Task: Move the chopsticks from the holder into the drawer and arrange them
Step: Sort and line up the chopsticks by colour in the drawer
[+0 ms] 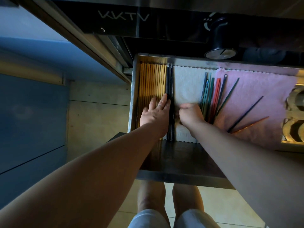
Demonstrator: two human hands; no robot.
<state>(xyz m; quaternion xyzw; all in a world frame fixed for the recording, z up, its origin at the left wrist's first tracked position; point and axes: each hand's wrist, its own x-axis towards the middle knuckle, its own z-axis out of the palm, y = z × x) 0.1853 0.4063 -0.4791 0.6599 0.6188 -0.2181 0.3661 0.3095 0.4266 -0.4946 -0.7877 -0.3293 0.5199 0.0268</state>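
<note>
The open metal drawer (pixel 133 96) holds a neat row of yellow chopsticks (pixel 152 79) along its left wall, with a few black chopsticks (pixel 170 83) lined up beside them. My left hand (pixel 155 115) lies flat with fingers spread on the yellow row, fingertips touching the black ones. My right hand (pixel 190 113) is curled just right of the black chopsticks, over a white cloth (pixel 187 83); what its fingers hold is hidden. Green, red and dark chopsticks (pixel 212 94) lie fanned to its right. The holder is not in view.
A pink cloth (pixel 263 89) lines the drawer's right part, with a dark chopstick (pixel 246 112) and a brown one (pixel 250 125) lying loose on it. A stove knob (pixel 220 53) hangs over the drawer's back. Patterned dishes (pixel 294 112) sit at the far right. My legs stand below the drawer front.
</note>
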